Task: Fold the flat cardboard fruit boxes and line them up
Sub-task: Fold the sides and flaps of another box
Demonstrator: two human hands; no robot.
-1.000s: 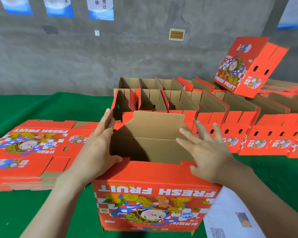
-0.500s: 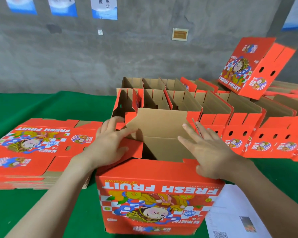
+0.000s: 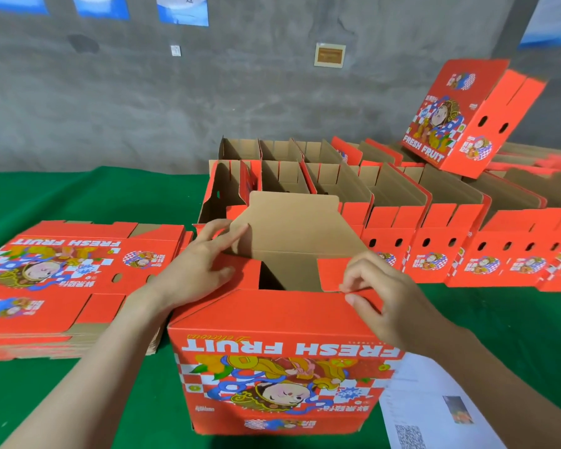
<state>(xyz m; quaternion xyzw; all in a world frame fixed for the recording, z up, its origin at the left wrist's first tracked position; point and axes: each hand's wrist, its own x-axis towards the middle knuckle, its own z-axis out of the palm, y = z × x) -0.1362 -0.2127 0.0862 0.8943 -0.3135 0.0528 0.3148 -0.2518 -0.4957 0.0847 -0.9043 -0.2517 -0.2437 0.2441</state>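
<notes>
Half-folded fruit box upright on green desk, near centre. Left hand flat, fingers straight, pressing left flap. Right hand pinching right flap. Flat stack left; folded row far right.

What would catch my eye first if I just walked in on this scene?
The bright red box stands front and centre on the green table. The left hand presses its left flap down and the right hand pinches its right flap. Behind it stands a row of folded boxes with a tilted box at the far right, and a stack of flat boxes lies to the left.
</notes>
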